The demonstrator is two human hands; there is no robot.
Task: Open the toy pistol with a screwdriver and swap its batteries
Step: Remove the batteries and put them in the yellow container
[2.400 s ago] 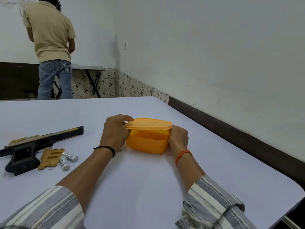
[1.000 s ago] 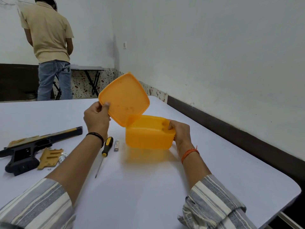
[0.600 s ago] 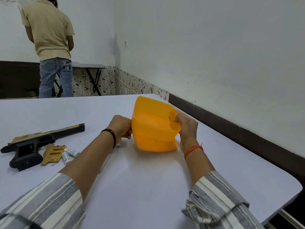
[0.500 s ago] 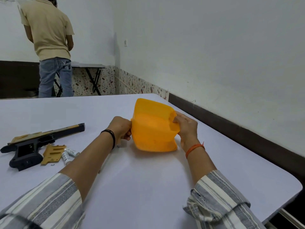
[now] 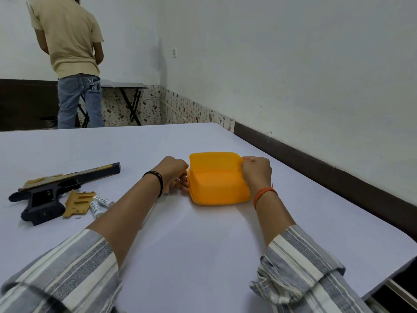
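Both hands bracket the orange container, tipped toward the wearer on the white table. Right hand has fingers curled over its far rim. Left hand sits against its left side, grip not discernible. Toy pistol, cover plate and two batteries lie well left. Recommendation: steady the container, then retrieve fresh cells without scattering them.

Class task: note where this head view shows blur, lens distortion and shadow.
Head view: sleeves at the bottom edge are blurred; the wide lens bends the table edge and skirting; soft shadow lies under the orange box and left forearm; lighting is even, with no glare.
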